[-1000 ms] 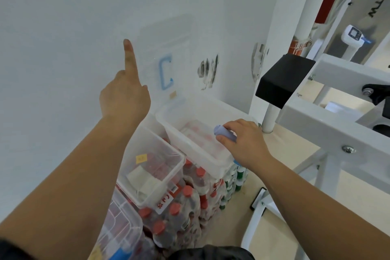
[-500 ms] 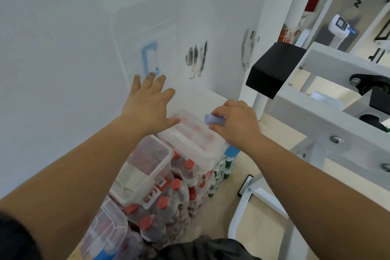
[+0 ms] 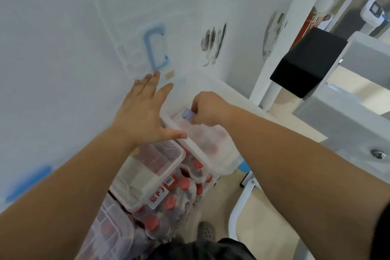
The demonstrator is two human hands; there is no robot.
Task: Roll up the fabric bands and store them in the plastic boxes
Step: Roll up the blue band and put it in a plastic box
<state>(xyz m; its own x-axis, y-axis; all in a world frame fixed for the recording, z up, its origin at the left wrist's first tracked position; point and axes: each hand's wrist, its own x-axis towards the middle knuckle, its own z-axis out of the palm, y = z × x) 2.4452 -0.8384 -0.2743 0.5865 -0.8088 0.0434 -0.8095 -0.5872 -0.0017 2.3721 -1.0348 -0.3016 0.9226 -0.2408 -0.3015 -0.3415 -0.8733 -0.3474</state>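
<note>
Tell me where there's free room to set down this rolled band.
The open box looks bare inside, below your right hand holding the rolled band. Crowded: your left hand rests on its left rim, and the neighbouring box already holds pale things.

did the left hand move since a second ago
Yes: the left hand dropped from beside the blue handle to below it, thumb at the open box rim.

**Bottles, Frame, Shoe**

Packs of red-capped bottles (image 3: 168, 203) are standing against the white wall (image 3: 52, 48). A black pad (image 3: 308, 63) is sitting at the end of a white metal frame (image 3: 348, 124). A grey shoe (image 3: 205, 231) is resting on the beige floor (image 3: 272, 228).
</note>
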